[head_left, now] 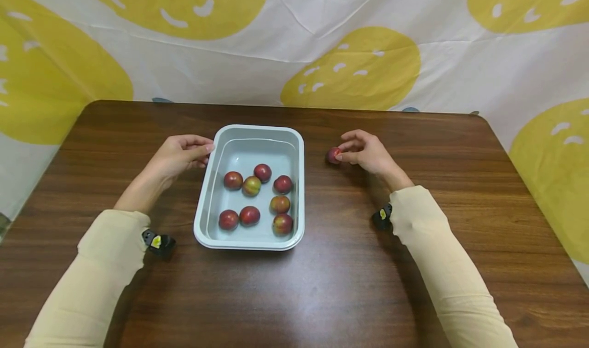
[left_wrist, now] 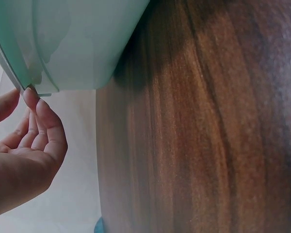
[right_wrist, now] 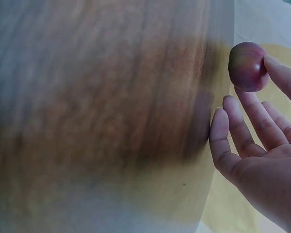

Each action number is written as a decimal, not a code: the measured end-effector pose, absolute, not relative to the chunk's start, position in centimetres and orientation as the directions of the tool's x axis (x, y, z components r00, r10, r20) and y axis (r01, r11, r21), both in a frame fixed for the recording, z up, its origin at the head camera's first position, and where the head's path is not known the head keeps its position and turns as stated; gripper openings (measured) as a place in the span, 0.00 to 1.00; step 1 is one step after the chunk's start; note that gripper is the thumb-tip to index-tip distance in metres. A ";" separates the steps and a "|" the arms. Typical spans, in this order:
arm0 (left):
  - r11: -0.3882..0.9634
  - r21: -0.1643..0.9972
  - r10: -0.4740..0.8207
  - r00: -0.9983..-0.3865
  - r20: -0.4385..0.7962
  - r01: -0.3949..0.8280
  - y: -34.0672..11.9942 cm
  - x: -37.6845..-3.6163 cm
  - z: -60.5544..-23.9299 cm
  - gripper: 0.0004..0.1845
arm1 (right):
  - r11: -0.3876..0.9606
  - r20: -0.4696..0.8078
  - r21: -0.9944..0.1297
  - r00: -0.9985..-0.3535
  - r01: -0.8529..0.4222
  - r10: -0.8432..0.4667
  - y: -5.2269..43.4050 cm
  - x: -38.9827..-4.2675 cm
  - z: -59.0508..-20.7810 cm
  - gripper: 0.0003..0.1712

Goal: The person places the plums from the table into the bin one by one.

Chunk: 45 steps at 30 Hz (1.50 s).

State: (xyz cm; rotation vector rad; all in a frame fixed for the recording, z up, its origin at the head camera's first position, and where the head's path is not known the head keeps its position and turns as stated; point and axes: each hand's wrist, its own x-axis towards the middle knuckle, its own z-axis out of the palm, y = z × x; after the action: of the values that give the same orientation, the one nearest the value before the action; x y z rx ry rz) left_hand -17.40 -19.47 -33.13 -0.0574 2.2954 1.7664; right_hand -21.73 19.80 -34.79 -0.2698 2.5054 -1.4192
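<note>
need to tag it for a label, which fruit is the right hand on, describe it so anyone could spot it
On the brown wooden table, look right of the grey tray. The right hand pinches one small red plum, the only fruit outside the tray.

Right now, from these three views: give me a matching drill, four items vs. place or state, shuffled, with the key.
Items
1. left hand
2. right hand
3. tray
4. loose plum

Places or states
A. outside the tray, at the fingertips to its right
B. touches the tray's far left rim
C. holds eight plums
D. pinches a single plum over the table

Pairs: 1-B, 2-D, 3-C, 4-A
</note>
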 end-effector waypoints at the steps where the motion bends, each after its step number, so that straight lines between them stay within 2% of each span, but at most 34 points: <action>1: 0.263 0.948 0.121 -0.969 -0.215 -0.178 -19.6 -17.5 -33.3 0.22 | 0.506 -0.124 -0.862 -0.952 -0.037 -0.281 19.8 -21.7 -34.8 0.28; 10: 0.249 0.950 0.118 -0.967 -0.226 -0.191 -20.3 -18.5 -34.9 0.21 | 0.469 -0.101 -0.882 -0.952 -0.049 -0.289 19.8 -21.4 -33.8 0.29; 17: 0.309 0.931 0.097 -0.968 -0.233 -0.193 -19.3 -17.3 -32.8 0.21 | 0.489 -0.075 -0.869 -0.954 -0.081 -0.292 19.7 -21.4 -32.8 0.29; 22: 0.257 0.948 0.115 -0.968 -0.225 -0.190 -20.0 -18.2 -34.2 0.21 | 0.509 -0.048 -0.855 -0.963 -0.098 -0.266 19.8 -21.3 -32.0 0.27; 26: 0.212 0.965 0.114 -0.977 -0.180 -0.154 -21.1 -19.9 -37.4 0.23 | 0.515 -0.018 -0.847 -0.961 -0.131 -0.275 19.8 -21.2 -31.4 0.25; 29: 0.201 0.968 0.116 -0.977 -0.179 -0.153 -21.4 -20.2 -37.9 0.23 | 0.518 0.000 -0.842 -0.959 -0.152 -0.282 19.8 -21.2 -31.0 0.25; 34: 0.232 0.957 0.131 -0.970 -0.206 -0.172 -19.9 -18.0 -34.2 0.20 | 0.517 0.024 -0.837 -0.955 -0.180 -0.295 19.5 -20.9 -30.1 0.25; 37: 0.274 0.947 0.136 -0.968 -0.209 -0.165 -19.3 -17.3 -32.9 0.22 | 0.525 0.041 -0.827 -0.953 -0.201 -0.300 19.4 -20.7 -29.4 0.25; 45: 0.286 0.941 0.130 -0.966 -0.226 -0.181 -19.2 -17.1 -32.5 0.21 | 0.519 0.073 -0.821 -0.946 -0.237 -0.317 19.0 -20.4 -27.9 0.25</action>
State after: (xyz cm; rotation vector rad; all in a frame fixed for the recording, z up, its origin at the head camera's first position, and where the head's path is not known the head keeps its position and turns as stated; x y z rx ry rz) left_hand -17.11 -19.22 -32.45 -0.0470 2.2984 1.7351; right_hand -20.44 19.04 -27.92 -0.4870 2.6619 -1.4189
